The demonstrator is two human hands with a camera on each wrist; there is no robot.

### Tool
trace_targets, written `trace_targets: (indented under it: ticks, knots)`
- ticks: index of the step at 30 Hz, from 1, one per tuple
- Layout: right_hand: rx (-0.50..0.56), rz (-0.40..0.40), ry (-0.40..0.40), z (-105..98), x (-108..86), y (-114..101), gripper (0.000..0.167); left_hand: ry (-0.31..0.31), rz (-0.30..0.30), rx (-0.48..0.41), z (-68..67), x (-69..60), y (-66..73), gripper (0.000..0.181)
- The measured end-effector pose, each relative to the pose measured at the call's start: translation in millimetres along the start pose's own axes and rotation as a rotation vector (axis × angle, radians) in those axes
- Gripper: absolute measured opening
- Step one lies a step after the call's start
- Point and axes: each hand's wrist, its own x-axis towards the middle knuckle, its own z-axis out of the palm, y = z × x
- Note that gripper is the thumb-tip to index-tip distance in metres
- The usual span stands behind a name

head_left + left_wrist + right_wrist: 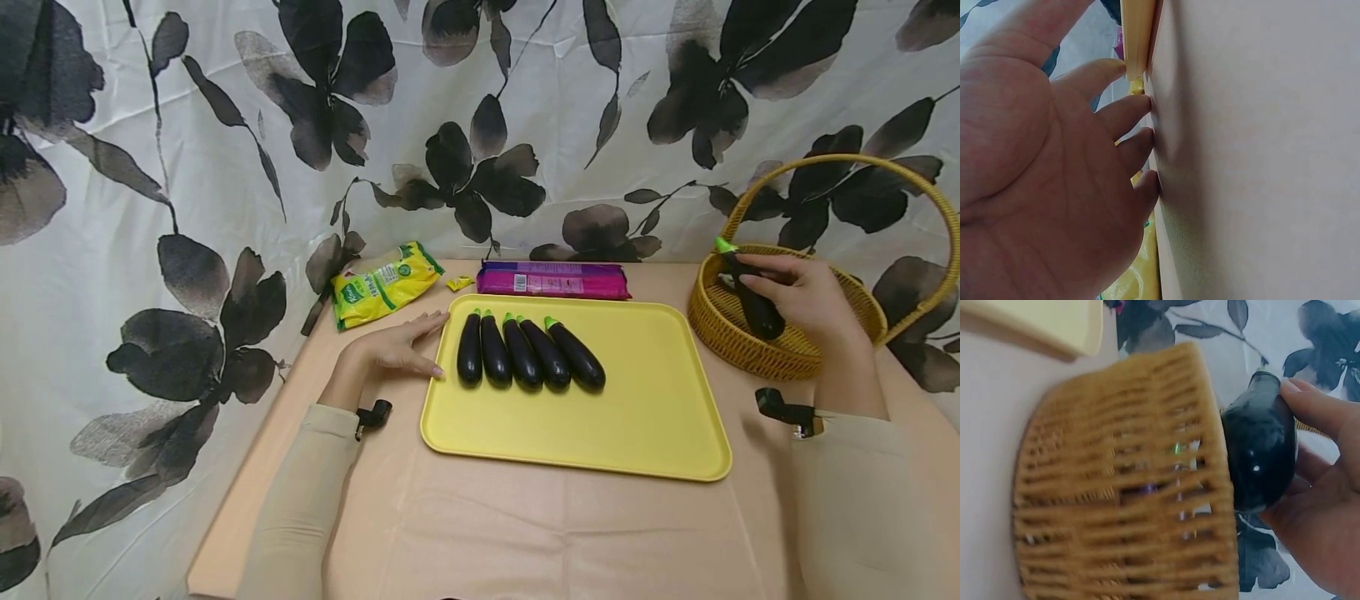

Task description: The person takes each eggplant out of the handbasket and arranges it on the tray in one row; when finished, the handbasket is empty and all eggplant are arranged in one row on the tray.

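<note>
Over the wicker basket (757,354), my right hand (806,296) grips a dark eggplant (752,293) with a green stem end. The right wrist view shows that eggplant (1260,447) at the basket's rim, thumb and fingers around it. Several more eggplants (527,354) lie side by side on the left half of a yellow tray (637,417). At the tray's left edge rests my left hand (390,346), its fingers spread and holding nothing. In the left wrist view, fingertips (1142,106) of that hand touch the table beside the tray's side (1138,37).
Behind the tray lie a yellow packet (386,285), a small yellow wrapped piece (459,283) and a purple packet (555,281). The basket's tall handle (840,158) arches above it. A flower-patterned cloth (420,75) hangs behind the table (525,533). Something light lies inside the basket, partly hidden.
</note>
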Motion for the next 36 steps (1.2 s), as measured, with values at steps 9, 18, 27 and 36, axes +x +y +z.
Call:
trace_targets:
  ticks: [9, 18, 27, 36]
  knots:
    - [0.146, -0.045, 0.119, 15.9, -12.7, -16.0, 0.043, 0.0, 0.001, 0.027, -0.6, -0.6, 0.0, 0.122]
    - [0.1, -0.105, 0.089, 32.6, -15.5, -27.0, 0.043, 0.003, 0.009, 0.003, -0.6, 0.7, -0.9, 0.123]
    - [0.06, -0.158, 0.016, 54.7, -11.0, -38.9, 0.043, 0.008, -0.001, -0.002, 0.6, 1.0, -0.7, 0.123]
    - [0.095, -0.215, -0.085, 77.6, -10.9, -51.8, 0.041, 0.005, 0.0, -0.009, 0.9, 0.2, -1.8, 0.122]
